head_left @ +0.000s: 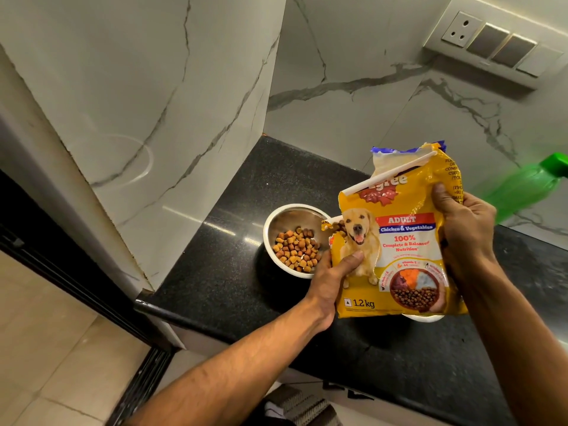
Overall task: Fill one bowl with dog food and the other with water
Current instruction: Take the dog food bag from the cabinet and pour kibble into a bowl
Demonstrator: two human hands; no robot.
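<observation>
A yellow dog food bag (402, 241) is held above the black counter by both hands. My left hand (333, 278) grips its lower left edge, thumb on the dog picture. My right hand (464, 229) clasps its right side. A white clip bar crosses the bag's folded top, and a torn opening shows at the bag's left edge. A steel bowl (278, 222) just left of the bag holds a layer of brown kibble (296, 249). A second bowl (425, 318) shows only as a white rim under the bag. A green water bottle (522, 189) stands at the right.
The black granite counter (230, 287) ends at a front edge near my left forearm, with tiled floor (46, 348) below left. Marble walls close the corner behind and left of the bowls. A switch panel (491, 41) sits high on the back wall.
</observation>
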